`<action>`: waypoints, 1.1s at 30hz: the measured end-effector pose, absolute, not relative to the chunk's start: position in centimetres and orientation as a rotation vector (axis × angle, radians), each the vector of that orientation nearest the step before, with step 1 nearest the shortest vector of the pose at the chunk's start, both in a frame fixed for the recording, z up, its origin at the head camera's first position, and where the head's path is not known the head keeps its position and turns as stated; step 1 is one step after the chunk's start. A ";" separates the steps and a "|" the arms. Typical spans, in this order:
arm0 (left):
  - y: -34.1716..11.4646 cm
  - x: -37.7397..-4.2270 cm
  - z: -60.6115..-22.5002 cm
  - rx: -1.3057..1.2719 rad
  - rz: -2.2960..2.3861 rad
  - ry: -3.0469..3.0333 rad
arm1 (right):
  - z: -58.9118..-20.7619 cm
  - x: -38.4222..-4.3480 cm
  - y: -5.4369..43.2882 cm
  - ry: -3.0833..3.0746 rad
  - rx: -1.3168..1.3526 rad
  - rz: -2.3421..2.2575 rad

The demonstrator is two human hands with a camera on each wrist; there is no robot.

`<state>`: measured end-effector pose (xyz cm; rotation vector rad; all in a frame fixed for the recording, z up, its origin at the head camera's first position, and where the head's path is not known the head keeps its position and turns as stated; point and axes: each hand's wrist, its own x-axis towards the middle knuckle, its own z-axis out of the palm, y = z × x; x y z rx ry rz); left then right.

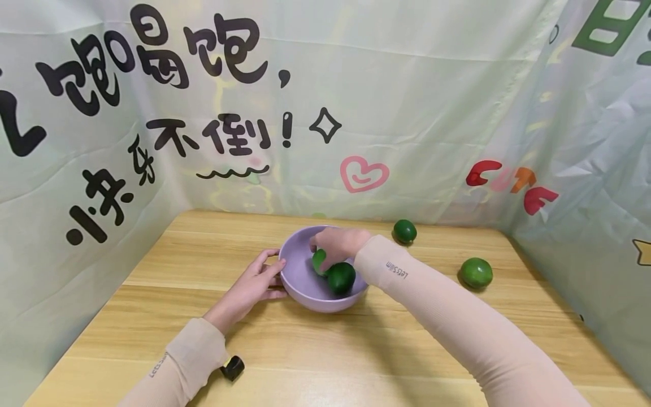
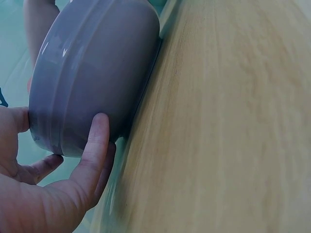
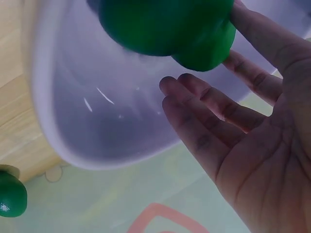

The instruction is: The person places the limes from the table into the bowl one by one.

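Note:
A lilac bowl [image 1: 325,305] stands on the wooden table. My left hand [image 1: 251,285] holds its left side, thumb at the rim and fingers spread along the outer wall [image 2: 97,73]. My right hand [image 1: 341,244] reaches down inside the bowl. Its thumb and one finger pinch a lighter green lime [image 3: 206,53], while the other fingers [image 3: 194,131] hang loosely curled beside it. A darker green lime [image 1: 341,278] lies in the bowl right against the pinched one. In the head view the right hand partly hides the lighter lime.
A dark green lime [image 1: 404,232] lies near the table's back edge, right of the bowl. Farther right sits a brighter green lime [image 1: 476,273]. A small black object [image 1: 233,368] is beside the left sleeve. Printed cloth [image 1: 417,124] walls the table's back and sides.

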<state>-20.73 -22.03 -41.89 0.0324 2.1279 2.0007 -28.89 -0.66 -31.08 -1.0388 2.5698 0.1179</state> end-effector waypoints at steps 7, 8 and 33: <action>-22.1 -20.6 -41.7 0.047 1.986 2.136 | -30.6 -29.0 -0.5 2.568 -1.031 0.143; -22.1 -20.5 -41.7 0.052 1.985 2.136 | -30.5 -29.0 -0.5 2.572 -1.029 0.146; -22.0 -20.6 -41.8 0.034 2.020 2.115 | -28.6 -29.3 1.0 2.627 -1.050 0.116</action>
